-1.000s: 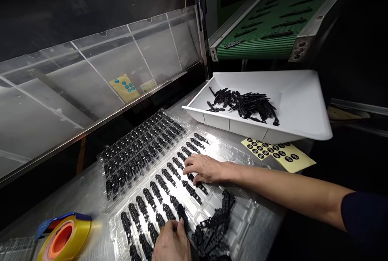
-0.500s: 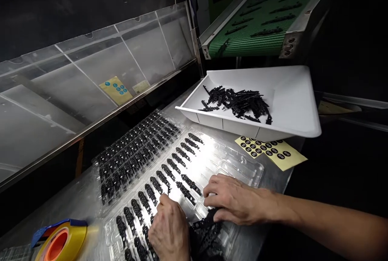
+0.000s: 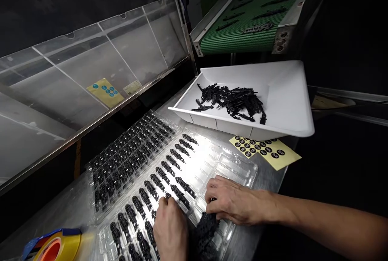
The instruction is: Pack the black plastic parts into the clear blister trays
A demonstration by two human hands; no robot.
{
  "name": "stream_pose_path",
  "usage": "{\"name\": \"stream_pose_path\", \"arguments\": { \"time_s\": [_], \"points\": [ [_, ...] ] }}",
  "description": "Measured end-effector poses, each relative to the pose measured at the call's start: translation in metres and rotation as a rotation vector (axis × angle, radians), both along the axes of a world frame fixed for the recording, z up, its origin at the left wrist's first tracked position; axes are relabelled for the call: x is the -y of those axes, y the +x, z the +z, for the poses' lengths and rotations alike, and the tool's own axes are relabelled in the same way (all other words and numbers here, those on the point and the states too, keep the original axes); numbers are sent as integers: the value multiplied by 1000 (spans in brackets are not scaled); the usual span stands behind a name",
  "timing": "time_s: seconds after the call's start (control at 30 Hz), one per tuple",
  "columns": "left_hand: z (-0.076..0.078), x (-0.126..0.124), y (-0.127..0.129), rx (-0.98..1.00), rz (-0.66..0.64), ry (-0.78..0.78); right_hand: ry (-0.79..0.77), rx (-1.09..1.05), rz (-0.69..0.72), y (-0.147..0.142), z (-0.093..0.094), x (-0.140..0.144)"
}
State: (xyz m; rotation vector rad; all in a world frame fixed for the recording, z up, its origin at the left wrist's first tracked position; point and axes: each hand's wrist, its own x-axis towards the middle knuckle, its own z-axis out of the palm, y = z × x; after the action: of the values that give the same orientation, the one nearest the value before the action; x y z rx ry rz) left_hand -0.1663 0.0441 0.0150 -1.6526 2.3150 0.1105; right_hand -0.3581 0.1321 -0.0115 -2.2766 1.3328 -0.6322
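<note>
A clear plastic tray [image 3: 230, 168] lies on the steel bench, its slots partly filled with rows of small black plastic parts [image 3: 176, 156]. My left hand [image 3: 171, 228] rests knuckles-up on the tray's near rows, fingertips on a black part. My right hand [image 3: 233, 202] lies on the tray's right side, fingers curled onto a loose heap of black parts [image 3: 204, 232] at the near edge. A second, filled tray [image 3: 130, 152] sits behind to the left.
A white bin [image 3: 287, 103] holding a pile of black parts stands at the back right under a green conveyor [image 3: 242, 18]. Yellow sticker sheets [image 3: 266, 150] lie beside it. A yellow tape roll [image 3: 54, 247] sits near left. A clear guard panel [image 3: 91, 75] runs along the left.
My right hand has drawn back from the middle rows to the loose heap at the tray's near right. My left hand moved slightly up the rows. The view has shifted right.
</note>
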Motion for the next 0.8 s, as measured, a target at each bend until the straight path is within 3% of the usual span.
{"name": "stream_pose_path", "arguments": {
  "time_s": [0.2,0.43,0.53,0.63,0.7,0.8],
  "points": [
    [-3,13,21,-174,59,147,-61,2,20,1,-4,5],
    [-13,8,30,-318,87,6,36,-15,41,-6,6,8],
    [-13,2,29,-478,28,-90,98,89,28,-16,12,11],
    [-19,-7,27,-629,-105,29,172,239,-64,-28,24,17],
    [-28,-13,24,-627,-199,123,206,311,-162,-34,31,24],
    [-44,-19,19,-551,-256,147,262,399,-313,-34,34,40]
  ]
}}
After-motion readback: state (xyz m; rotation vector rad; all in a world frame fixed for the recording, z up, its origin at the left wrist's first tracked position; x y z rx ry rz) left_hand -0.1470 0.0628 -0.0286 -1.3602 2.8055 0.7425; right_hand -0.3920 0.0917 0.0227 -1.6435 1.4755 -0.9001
